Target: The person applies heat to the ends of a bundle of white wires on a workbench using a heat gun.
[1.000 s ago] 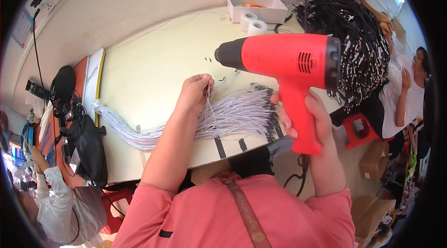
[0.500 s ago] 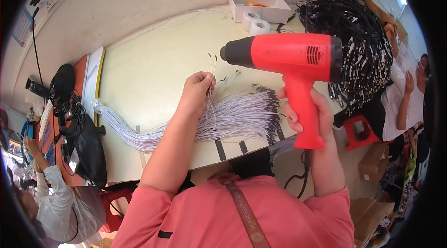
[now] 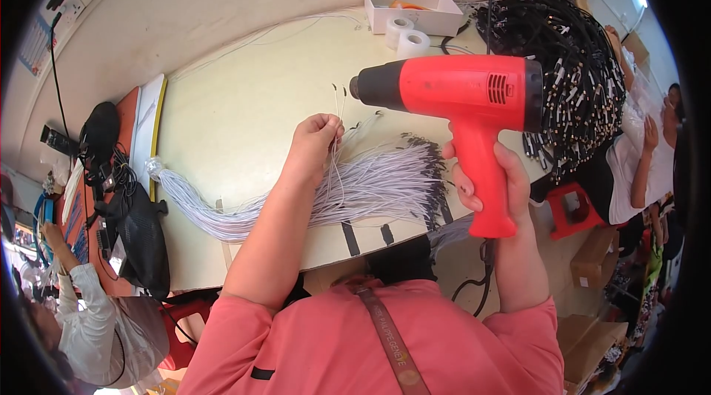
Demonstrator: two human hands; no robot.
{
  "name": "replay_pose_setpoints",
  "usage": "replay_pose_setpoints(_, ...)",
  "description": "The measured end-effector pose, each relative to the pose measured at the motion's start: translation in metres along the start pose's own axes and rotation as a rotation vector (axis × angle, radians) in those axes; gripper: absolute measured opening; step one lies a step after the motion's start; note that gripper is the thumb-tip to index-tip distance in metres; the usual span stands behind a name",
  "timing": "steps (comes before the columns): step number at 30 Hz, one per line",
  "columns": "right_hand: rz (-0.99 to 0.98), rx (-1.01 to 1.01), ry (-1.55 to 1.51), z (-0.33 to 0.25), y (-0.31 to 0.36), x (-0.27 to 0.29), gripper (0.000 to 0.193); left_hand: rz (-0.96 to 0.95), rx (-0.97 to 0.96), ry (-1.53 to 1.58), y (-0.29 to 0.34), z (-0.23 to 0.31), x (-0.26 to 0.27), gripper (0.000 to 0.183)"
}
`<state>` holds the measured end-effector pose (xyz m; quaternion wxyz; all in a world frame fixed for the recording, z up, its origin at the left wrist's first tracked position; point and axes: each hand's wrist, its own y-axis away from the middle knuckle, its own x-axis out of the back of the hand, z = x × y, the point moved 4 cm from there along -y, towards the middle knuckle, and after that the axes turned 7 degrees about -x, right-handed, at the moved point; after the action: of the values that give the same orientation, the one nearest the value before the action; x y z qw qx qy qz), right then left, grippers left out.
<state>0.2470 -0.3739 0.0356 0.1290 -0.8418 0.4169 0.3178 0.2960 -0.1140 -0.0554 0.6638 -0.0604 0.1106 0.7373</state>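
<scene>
My right hand (image 3: 489,180) is closed round the handle of a red heat gun (image 3: 466,87) with a black nozzle, which points left. Just off the nozzle stand the dark tips of two thin white wires (image 3: 340,102). Those wires are pinched in the fingers of my left hand (image 3: 317,139). Under my left hand and forearm lies a thick bundle of white wires (image 3: 370,184), spread to the right, where the ends are black. The left end of the bundle is gathered in clear wrap.
Behind the heat gun stand a white open box (image 3: 437,21) and two rolls of clear tape (image 3: 412,43). A heap of black cables (image 3: 570,69) covers the table's right end. Black bags (image 3: 144,239) lie at the left. Co-workers sit on both sides.
My hands, the heat gun and the wires hold almost the same place. At the far left, a co-worker's hand has shifted slightly.
</scene>
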Motion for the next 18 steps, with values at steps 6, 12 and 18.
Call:
replay_pose_setpoints(6, 0.031, 0.001, -0.009, 0.0026, -0.0009, 0.0008, 0.059, 0.000, -0.005, -0.001, 0.0009, 0.0013, -0.0010, 0.013)
replay_pose_setpoints(12, 0.032, -0.006, -0.014, 0.0029, -0.0006, -0.0013, 0.059, -0.012, -0.009, -0.020, 0.0010, 0.0021, -0.0012, 0.013)
replay_pose_setpoints(18, 0.021, -0.020, -0.006, 0.0041, 0.0009, 0.0026, 0.058, 0.024, 0.015, -0.023, 0.0029, 0.0047, -0.0033, 0.011)
